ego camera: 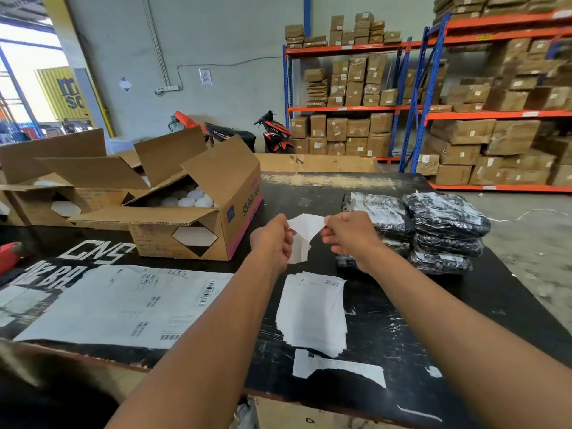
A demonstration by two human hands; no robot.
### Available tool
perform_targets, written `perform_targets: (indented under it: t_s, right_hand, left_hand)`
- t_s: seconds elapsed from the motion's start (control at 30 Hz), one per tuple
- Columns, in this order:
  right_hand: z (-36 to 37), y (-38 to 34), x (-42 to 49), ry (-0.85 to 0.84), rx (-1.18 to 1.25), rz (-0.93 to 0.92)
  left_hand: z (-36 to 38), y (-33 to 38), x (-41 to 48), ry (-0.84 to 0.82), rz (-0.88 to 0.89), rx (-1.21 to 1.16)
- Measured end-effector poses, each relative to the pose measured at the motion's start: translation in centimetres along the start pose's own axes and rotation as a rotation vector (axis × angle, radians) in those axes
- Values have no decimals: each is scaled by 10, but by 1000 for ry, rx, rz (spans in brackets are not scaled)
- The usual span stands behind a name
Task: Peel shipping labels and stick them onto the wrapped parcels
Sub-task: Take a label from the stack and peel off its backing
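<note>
Pinching a shipping label (305, 226) between them, the left hand (272, 239) and the right hand (349, 235) each close their grip on an opposite edge, holding it above the counter (402, 320), likely so sticker and backing can part freely. Leftward sit an open cardboard box (185, 239) and printed sheets (123, 305), a stack of labels (312, 311) lies between the forearms, and the wrapped parcels (445, 230) are piled just right of the right hand, with nothing lying between.

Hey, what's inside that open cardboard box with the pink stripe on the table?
Through the gap in the open cardboard box, white rounded items show. What they are is unclear, and the folded flaps hide the rest of the inside.
</note>
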State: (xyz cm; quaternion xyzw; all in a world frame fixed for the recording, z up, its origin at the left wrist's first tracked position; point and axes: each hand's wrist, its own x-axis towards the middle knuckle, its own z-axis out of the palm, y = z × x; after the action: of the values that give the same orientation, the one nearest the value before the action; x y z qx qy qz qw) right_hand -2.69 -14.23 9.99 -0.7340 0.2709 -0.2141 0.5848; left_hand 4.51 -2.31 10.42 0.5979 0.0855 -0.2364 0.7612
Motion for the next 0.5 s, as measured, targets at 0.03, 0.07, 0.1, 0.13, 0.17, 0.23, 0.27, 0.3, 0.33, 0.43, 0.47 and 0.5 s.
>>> perform_targets:
  t_s: [0.03, 0.07, 0.1, 0.13, 0.17, 0.23, 0.27, 0.3, 0.33, 0.43, 0.47, 0.5]
  right_hand:
    - [2, 1, -1, 12, -5, -3]
    - [3, 3, -1, 26, -15, -5]
    - [5, 5, -2, 43, -29, -6]
    - [6, 7, -2, 62, -45, -8]
    - [7, 9, -2, 82, -60, -12]
    - [10, 12, -1, 110, -72, -20]
    - [11, 12, 1, 115, -70, -22]
    - [12, 12, 4, 117, -62, -20]
    - [12, 12, 8, 119, -49, -12]
    - [11, 8, 25, 138, -8, 28]
    - [10, 7, 31, 144, -11, 34]
    - [8, 6, 39, 151, -20, 37]
  left_hand:
    - [-3, 2, 2, -5, -23, -6]
    - [-7, 4, 4, -14, -52, -37]
    - [-9, 7, 6, -23, -82, -86]
    - [-11, 9, 9, -31, -107, -128]
    - [-11, 10, 11, -33, -119, -146]
    - [-9, 11, 17, -24, -111, -126]
    - [-7, 11, 21, -29, -101, -106]
    - [-6, 11, 26, -40, -90, -85]
    - [-4, 11, 31, -55, -79, -68]
    - [1, 12, 48, -67, -71, -42]
    - [3, 13, 52, -82, -65, -43]
    - [5, 15, 55, -108, -57, -40]
